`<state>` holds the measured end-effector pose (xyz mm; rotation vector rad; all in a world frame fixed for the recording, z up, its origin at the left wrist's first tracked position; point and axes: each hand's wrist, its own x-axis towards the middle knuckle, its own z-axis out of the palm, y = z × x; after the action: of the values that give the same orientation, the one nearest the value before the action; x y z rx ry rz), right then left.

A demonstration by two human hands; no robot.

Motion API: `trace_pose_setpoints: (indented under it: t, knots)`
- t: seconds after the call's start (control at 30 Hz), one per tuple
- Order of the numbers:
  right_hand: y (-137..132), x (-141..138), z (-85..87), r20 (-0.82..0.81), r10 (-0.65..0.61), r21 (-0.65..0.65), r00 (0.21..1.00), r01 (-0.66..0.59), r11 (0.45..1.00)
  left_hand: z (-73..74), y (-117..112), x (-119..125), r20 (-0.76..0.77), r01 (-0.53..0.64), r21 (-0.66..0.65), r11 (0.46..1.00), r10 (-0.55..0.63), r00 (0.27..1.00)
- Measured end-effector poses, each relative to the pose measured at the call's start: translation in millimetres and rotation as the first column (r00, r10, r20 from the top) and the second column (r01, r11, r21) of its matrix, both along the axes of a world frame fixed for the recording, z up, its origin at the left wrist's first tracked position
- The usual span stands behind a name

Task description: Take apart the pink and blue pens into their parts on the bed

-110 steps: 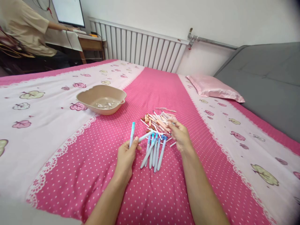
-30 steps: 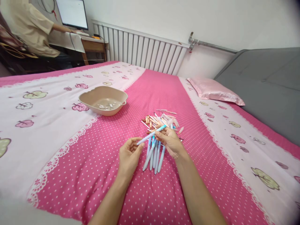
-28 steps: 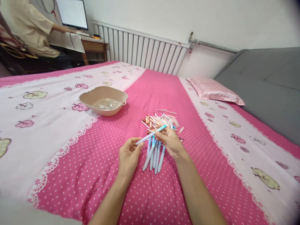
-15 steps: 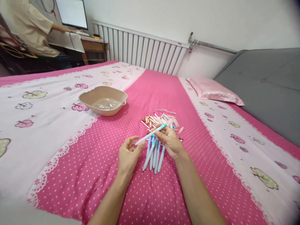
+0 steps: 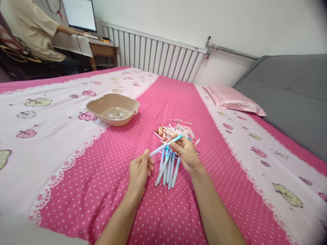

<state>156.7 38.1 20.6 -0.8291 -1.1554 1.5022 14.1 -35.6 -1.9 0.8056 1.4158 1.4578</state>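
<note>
My right hand (image 5: 186, 154) pinches a light blue pen (image 5: 166, 145) near its turquoise end, holding it slanted above the bed. My left hand (image 5: 139, 170) is closed at the pen's lower tip, thumb and fingers pressed on it. Under the hands several assembled blue pens (image 5: 168, 166) lie side by side on the pink dotted sheet. Just beyond them is a heap of loose pen parts (image 5: 173, 131), orange and pink barrels and thin white refills.
A beige bowl (image 5: 102, 105) with small white bits stands to the left on the bedspread (image 5: 63, 163). A pink pillow (image 5: 232, 100) lies at the far right beside a grey headboard (image 5: 293, 92). Another person (image 5: 33, 30) sits at a desk with a monitor, far left.
My right hand picked up a blue pen from the heap side and brought it toward me. My left hand put down its earlier pen, then closed on the new pen's lower end.
</note>
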Motion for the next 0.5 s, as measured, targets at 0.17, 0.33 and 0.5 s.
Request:
trace_pose_setpoints:
  t: [0.17, 0.33, 0.5]
  knots:
    - [2, 5, 6.5, -0.093, -0.079, -0.029, 0.993, 0.077, 0.997, 3.8, -2, -2, 0.077, -0.028, -0.039, 0.999, 0.031, 0.997]
    - [-2, 6, 7.7, 0.022, 0.077, -0.130, 0.997, -0.074, 0.989, 3.7, -2, -1, 0.055, -0.008, -0.033, 0.999, 0.010, 0.998]
    - [-14, -10, 1.0, 0.114, 0.301, -0.163, 0.947, -0.281, 0.946, 2.9, -1, 2, -0.077, 0.129, -0.010, 0.992, -0.129, 0.989]
